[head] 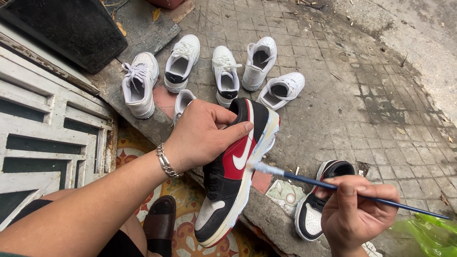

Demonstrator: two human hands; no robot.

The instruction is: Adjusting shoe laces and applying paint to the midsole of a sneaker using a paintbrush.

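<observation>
My left hand (203, 132) grips a black, red and white sneaker (233, 176) by its heel collar and holds it tilted, toe toward me. My right hand (354, 212) is closed on a thin blue paintbrush (333, 186). The brush's white tip touches the sneaker's white side edge near the midsole. A silver chain bracelet (166, 162) sits on my left wrist. The matching second sneaker (316, 209) lies on the paving just left of my right hand.
Several white sneakers (181, 62) stand in a row on the paved ground ahead. A white metal gate (43, 133) is on the left, a dark mat (66, 28) above it. My sandalled foot (161, 223) rests on patterned tile. A green plastic bag (428, 233) lies at lower right.
</observation>
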